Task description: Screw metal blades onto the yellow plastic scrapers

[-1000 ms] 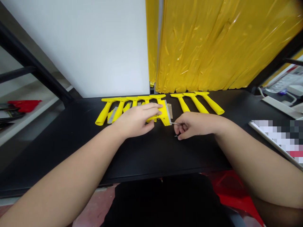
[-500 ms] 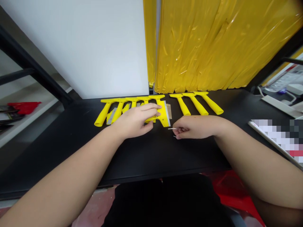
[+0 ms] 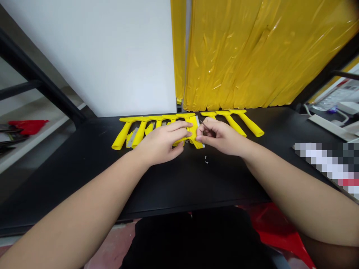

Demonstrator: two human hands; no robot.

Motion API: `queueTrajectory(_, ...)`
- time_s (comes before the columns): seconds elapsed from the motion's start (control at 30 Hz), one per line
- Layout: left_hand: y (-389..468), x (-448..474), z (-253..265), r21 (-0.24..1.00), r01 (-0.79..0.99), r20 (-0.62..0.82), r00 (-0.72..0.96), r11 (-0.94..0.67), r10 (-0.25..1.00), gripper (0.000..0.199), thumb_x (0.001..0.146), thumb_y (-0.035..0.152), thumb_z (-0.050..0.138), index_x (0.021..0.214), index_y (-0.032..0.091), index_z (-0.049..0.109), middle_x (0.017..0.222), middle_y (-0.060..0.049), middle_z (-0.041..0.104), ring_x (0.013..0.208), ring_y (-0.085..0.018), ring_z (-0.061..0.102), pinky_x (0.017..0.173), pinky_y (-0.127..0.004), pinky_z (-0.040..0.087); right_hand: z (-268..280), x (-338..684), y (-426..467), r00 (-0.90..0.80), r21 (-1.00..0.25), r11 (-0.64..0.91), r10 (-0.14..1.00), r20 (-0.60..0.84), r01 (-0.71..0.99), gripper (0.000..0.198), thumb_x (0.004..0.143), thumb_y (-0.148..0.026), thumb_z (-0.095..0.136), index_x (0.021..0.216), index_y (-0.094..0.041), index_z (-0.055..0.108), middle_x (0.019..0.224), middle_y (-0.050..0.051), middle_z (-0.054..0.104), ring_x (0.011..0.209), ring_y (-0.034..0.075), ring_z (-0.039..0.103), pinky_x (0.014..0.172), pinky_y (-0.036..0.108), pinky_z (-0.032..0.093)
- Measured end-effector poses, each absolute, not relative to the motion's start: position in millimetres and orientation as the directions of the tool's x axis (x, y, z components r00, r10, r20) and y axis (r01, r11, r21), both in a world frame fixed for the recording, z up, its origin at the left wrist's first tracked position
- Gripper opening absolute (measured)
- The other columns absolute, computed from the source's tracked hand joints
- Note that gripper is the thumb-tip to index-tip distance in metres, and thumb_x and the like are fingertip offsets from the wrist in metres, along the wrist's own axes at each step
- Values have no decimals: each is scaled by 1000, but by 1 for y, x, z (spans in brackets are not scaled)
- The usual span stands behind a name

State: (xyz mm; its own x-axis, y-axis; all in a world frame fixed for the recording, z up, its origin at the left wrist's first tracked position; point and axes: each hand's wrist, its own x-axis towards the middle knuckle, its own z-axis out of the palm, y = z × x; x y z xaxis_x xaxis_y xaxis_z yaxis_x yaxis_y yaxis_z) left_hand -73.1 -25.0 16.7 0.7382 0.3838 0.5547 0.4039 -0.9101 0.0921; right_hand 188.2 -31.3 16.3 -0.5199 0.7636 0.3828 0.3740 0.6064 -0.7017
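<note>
A yellow scraper [image 3: 194,131] with a silver blade along its right edge lies on the black tabletop [image 3: 168,183]. My left hand [image 3: 165,144] grips it from the left, with fingers over its body and the thumb below. At the blade side, my right hand [image 3: 221,136] is closed around a thin metal rod [image 3: 203,123], most of it hidden. Its thumb and forefinger touch the scraper's edge; whether something small is pinched there I cannot tell. Two small screws [image 3: 206,160] lie just below the right hand.
Several yellow handles [image 3: 121,137] lie in a row on the left, with flat yellow-and-grey pieces [image 3: 132,137] among them. More handles [image 3: 250,123] lie on the right. Behind stand a white panel [image 3: 112,56] and yellow plastic-wrapped stock [image 3: 238,56]. Black frame posts [image 3: 56,89] flank the tabletop.
My right hand has moved up and left from the tabletop to the scraper's blade edge. The screws beneath it now show fully. My left hand stays on the scraper.
</note>
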Motion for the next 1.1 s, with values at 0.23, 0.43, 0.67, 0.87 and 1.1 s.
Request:
queueTrajectory(0.23,-26,-69,13,31,429,611,707,-903,357,28,94,7,60,117,18,72,143,-13,70,128,-27,72,98,-39,65,8,182,-29,-455,-876,454,822,342,161,31,89,-28,82,90,-23,52,81,-4,50,69,12,46,64,28,42)
queueTrajectory(0.43,-26,-68,13,13,462,638,678,-887,364,28,94,7,60,118,18,70,145,-13,69,126,-27,73,98,-40,65,0,168,-29,-353,-971,237,906,233,-31,53,80,-38,92,91,-25,42,81,-7,59,66,10,57,59,24,51)
queueTrajectory(0.67,-27,-68,15,38,480,633,667,-876,393,27,95,8,60,118,19,69,146,-13,68,127,-27,72,101,-41,64,4,166,-32,-359,-996,-8,933,22,-83,55,75,-43,95,104,-23,53,79,-2,71,60,13,68,36,16,24)
queueTrajectory(0.87,-28,-68,16,15,462,636,680,-887,365,30,95,8,60,120,20,71,144,-13,69,124,-27,73,96,-39,65,7,176,-26,-399,-992,-107,914,-74,-62,47,69,-34,100,96,-18,65,76,0,71,63,13,72,35,14,24)
queueTrajectory(1.1,-27,-68,15,16,464,616,693,-885,374,30,93,8,60,120,19,71,143,-14,70,124,-28,73,98,-40,65,10,180,-23,-435,-991,-132,895,-104,-35,38,70,-35,99,88,-18,70,69,0,69,57,10,67,34,13,23)
